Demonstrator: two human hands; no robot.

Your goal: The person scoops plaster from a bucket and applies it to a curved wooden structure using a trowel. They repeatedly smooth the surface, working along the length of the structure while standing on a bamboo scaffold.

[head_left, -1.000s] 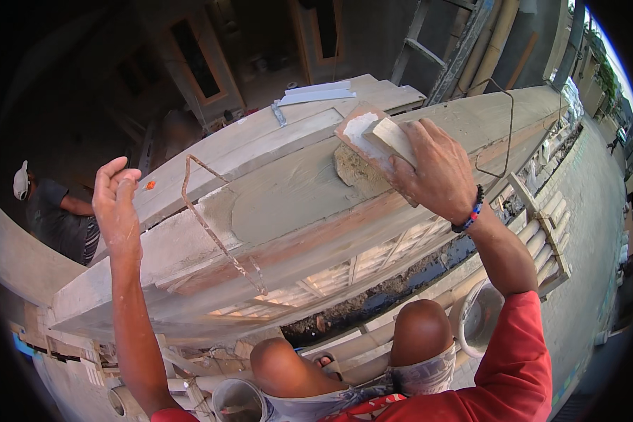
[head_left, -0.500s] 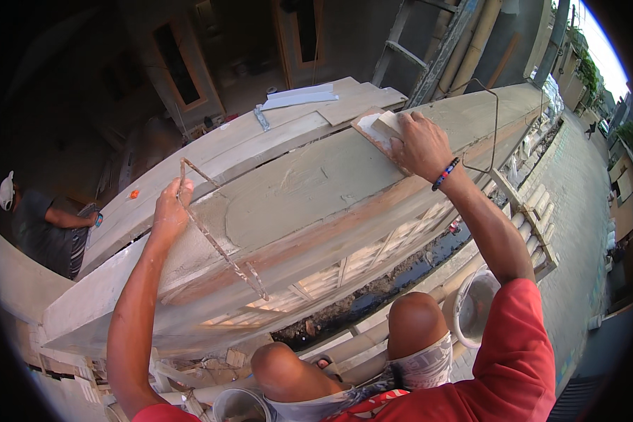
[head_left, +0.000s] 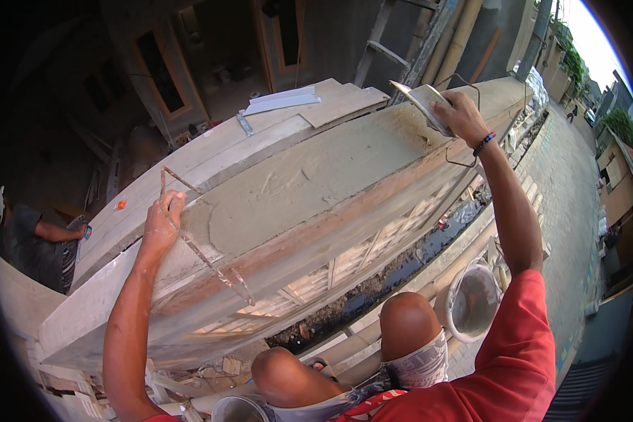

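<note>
My left hand [head_left: 162, 226] is closed around a rusty bent metal rod clamp [head_left: 214, 269], which straddles the near left part of the wall top. My right hand [head_left: 464, 121] grips a flat plastering float [head_left: 420, 97] at the far right. Its blade is tilted up and appears raised off the surface. Between my hands, wet grey mortar [head_left: 295, 176] coats the wall top, smooth in most places with a few ridges. A second bent rod clamp [head_left: 479, 97] sits at the far end, beside my right wrist.
Boards [head_left: 260, 146] run along the wall's far side, bearing a white angled strip [head_left: 281, 100]. A co-worker [head_left: 35, 235] is at far left. Below lie a drainage ditch [head_left: 373, 302], bamboo poles [head_left: 352, 344] and a bucket [head_left: 473, 299]. A paved lane [head_left: 563, 197] runs right.
My right hand has moved right and away with the float, tilting it up off the mortar and uncovering the surface there. My left hand still holds the rod clamp.
</note>
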